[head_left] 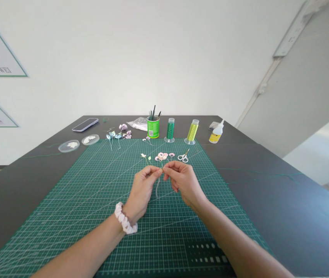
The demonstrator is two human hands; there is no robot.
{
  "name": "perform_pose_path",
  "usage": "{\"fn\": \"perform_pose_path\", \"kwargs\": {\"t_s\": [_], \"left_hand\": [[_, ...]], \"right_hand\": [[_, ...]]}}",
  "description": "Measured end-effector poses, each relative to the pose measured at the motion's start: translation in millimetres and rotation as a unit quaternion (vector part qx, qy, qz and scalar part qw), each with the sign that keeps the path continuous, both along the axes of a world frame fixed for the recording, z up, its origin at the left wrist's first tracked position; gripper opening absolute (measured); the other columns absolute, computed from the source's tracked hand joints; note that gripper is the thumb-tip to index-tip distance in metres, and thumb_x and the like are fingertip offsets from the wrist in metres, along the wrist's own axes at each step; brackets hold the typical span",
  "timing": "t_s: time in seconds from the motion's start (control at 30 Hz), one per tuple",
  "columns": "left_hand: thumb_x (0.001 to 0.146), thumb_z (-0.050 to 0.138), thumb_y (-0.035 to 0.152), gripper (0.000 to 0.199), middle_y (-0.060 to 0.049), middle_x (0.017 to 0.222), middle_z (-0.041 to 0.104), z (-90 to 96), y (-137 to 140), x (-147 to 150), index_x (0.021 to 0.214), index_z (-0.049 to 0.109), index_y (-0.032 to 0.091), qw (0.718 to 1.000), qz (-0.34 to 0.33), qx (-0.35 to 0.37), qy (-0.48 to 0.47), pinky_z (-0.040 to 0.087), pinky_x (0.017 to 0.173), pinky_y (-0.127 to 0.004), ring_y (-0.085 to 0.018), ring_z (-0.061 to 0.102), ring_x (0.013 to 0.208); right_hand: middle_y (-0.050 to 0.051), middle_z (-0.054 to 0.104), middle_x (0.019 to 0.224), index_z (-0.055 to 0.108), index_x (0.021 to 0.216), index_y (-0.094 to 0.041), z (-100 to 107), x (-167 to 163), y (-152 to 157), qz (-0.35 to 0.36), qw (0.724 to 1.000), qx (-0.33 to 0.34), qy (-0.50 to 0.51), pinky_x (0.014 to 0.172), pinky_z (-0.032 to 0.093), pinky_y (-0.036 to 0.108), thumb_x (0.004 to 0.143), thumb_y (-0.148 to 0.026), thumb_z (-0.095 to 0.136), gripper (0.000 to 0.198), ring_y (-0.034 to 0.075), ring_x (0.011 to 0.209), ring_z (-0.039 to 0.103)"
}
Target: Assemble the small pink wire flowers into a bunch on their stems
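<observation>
In the head view, my left hand (143, 187), a white scrunchie (125, 219) on its wrist, pinches the stem of a small pink flower spray (162, 156) between thumb and forefinger. Pale loose stem ends (157, 188) hang below the pinch. My right hand (184, 180) meets it there, thumb and forefinger closed at the same stem; whether they grip stem or thread is too small to tell. Just beyond the fingers lie a white bud on a stem (143, 155) and white-handled scissors (183, 157).
A green cutting mat (95, 204) covers the table's middle. Along its far edge stand a green pen can (153, 127), a green thread spool (170, 130), a yellow-green spool (192, 132) and a glue bottle (216, 133). Blue flowers (115, 136), clear dishes (69, 146) and a phone (85, 124) lie left.
</observation>
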State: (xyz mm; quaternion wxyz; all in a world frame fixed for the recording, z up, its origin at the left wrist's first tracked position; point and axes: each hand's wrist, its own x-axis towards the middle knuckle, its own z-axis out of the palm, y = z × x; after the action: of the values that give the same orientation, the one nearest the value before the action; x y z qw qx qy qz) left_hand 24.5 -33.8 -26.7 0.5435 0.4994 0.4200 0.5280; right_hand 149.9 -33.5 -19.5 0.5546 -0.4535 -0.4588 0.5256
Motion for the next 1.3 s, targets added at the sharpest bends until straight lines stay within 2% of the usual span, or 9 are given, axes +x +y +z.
{"fn": "perform_pose_path", "kwargs": {"t_s": [0.2,0.3,0.5,0.67,0.93,1.3], "left_hand": [[0.069,0.072,0.029,0.012,0.002,0.063,0.058,0.3,1.7,-0.2,0.064,0.069,0.018,1.000,0.006,-0.021,-0.007,0.040,0.071,-0.030,-0.014,0.047,0.066],[0.067,0.073,0.028,0.011,0.001,0.063,0.060,0.7,2.0,-0.1,0.065,0.070,0.018,0.999,0.006,-0.035,-0.011,0.040,0.070,-0.030,-0.014,0.048,0.066],[0.066,0.074,0.027,0.009,-0.001,0.068,0.068,1.0,1.5,0.1,0.064,0.072,0.018,0.999,0.005,-0.045,-0.011,0.042,0.080,-0.032,-0.016,0.055,0.074],[0.066,0.074,0.026,0.008,-0.002,0.068,0.069,2.2,1.4,0.0,0.065,0.073,0.018,0.998,-0.005,-0.055,-0.014,0.043,0.080,-0.033,-0.017,0.057,0.075],[0.071,0.071,0.027,0.010,-0.003,0.070,0.069,3.4,-0.3,-1.2,0.067,0.073,0.017,0.998,-0.017,-0.056,-0.017,0.042,0.078,-0.032,-0.016,0.054,0.073],[0.065,0.075,0.030,0.012,-0.001,0.066,0.064,2.4,1.3,-0.8,0.064,0.072,0.018,0.997,-0.007,-0.057,-0.045,0.039,0.076,-0.031,-0.015,0.051,0.071]], "right_hand": [[-0.008,0.047,0.045,0.061,0.063,-0.018,0.0,2.7,0.6,0.002,1.000,0.002,0.006,0.032,0.022,0.020,0.066,-0.035,0.072,0.020,0.005,0.034,0.029],[-0.006,0.050,0.050,0.061,0.062,-0.018,1.3,2.8,0.3,0.003,1.000,0.002,0.011,0.034,0.021,0.021,0.065,-0.035,0.074,0.021,0.005,0.037,0.029],[-0.005,0.050,0.052,0.063,0.061,-0.018,4.0,1.9,-0.4,-0.005,1.000,-0.001,0.016,0.036,0.018,0.022,0.061,-0.036,0.077,0.023,0.005,0.039,0.029],[-0.004,0.053,0.051,0.063,0.059,-0.017,6.5,1.5,-1.5,-0.015,1.000,-0.004,0.017,0.037,0.019,0.022,0.059,-0.035,0.079,0.024,0.005,0.039,0.031],[-0.003,0.055,0.053,0.064,0.061,-0.017,2.6,2.8,-0.9,-0.015,1.000,0.007,0.010,0.037,0.020,0.022,0.063,-0.035,0.073,0.020,0.006,0.040,0.030],[-0.003,0.054,0.055,0.065,0.061,-0.017,2.1,2.9,-1.0,-0.025,1.000,0.007,0.002,0.038,0.020,0.023,0.062,-0.034,0.072,0.019,0.006,0.040,0.031]]}}
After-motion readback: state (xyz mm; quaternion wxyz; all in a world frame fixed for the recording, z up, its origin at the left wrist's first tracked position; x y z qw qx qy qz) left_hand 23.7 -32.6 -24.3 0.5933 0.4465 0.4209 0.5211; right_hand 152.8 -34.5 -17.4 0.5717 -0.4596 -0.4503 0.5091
